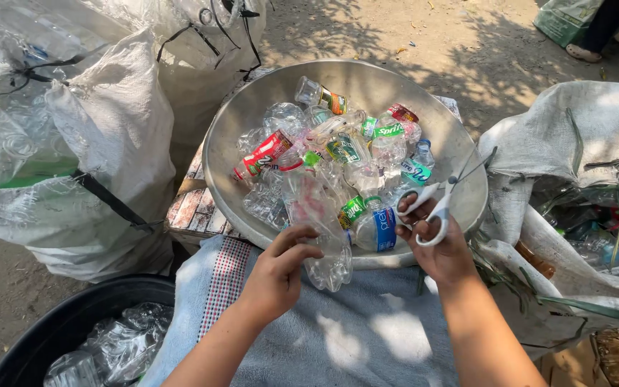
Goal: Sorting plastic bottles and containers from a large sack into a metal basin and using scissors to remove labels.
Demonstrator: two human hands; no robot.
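metal basin (252,107) full of plastic bottles (338,165)

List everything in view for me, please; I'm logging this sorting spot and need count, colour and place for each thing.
metal basin: one, grey, centre, on a low stand.
plastic bottles: many, too jumbled to count, clear with red, green and blue labels, piled in the basin.
crushed bottle: one, clear, at the basin's near rim.
scissors: one pair, white handles, over the basin's right side.
sacks: several, white, left and right of the basin, holding plastic.
black tub: one, bottom left, clear plastic inside.
cloth: one, grey-blue, on the lap.
another person's foot: one, top right.
left hand: grips the crushed bottle.
right hand: holds the scissors.
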